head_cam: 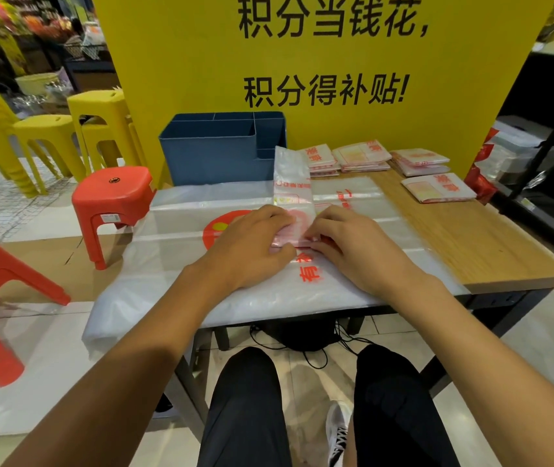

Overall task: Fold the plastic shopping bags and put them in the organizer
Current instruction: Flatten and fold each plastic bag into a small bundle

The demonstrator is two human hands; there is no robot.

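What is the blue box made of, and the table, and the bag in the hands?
Blue organizer: looks like hard matte plastic, with smooth moulded walls and dividers. Table: a wood-look top with visible grain; solid or laminate, I cannot tell. Bag strip under both hands: thin, see-through glossy plastic film with red print.

Behind my organizer (221,150) the yellow board (302,62) walls off the far side. Right of it, folded bags (363,156) crowd the back edge; nearer me, bare wood (464,237) leaves passage.
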